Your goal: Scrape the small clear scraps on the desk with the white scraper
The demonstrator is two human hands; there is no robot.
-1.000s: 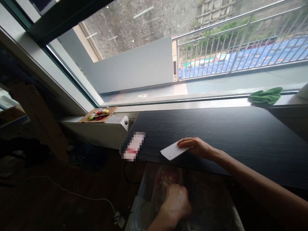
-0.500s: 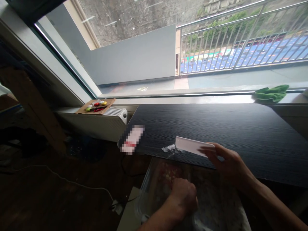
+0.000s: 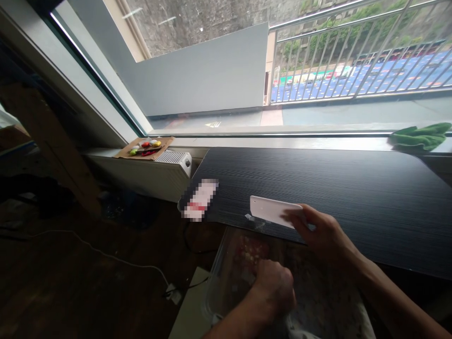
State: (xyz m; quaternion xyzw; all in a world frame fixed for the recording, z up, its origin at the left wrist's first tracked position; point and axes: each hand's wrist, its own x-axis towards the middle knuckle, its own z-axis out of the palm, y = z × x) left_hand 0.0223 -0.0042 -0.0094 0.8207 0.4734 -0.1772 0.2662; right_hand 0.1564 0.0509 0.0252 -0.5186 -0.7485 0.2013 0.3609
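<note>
A thin, pale scraper [image 3: 271,212] with a small hole near one end is pinched in my right hand [image 3: 319,228]. Its long edge rests at or just above the black tabletop [image 3: 318,174], close to the front edge. A few whitish scraps [image 3: 249,217] lie against its left end. Below, my left hand [image 3: 273,287] is closed in a fist over a clear plastic box [image 3: 211,282]; what its fingers grip is hidden. Small pale and reddish bits [image 3: 251,249] show inside the box, under the table edge.
A blurred-out pale card-like item [image 3: 201,200] lies at the table's left end. Small coloured items sit on cardboard [image 3: 123,151] on the radiator [image 3: 174,157]. A green cloth or glove [image 3: 420,136] rests on the sill. A white cable [image 3: 116,261] crosses the dark floor.
The scraper has moved slightly left and toward the table edge, and fewer whitish scraps show beside it. My left hand stays closed over the box. The whole view has shifted a little.
</note>
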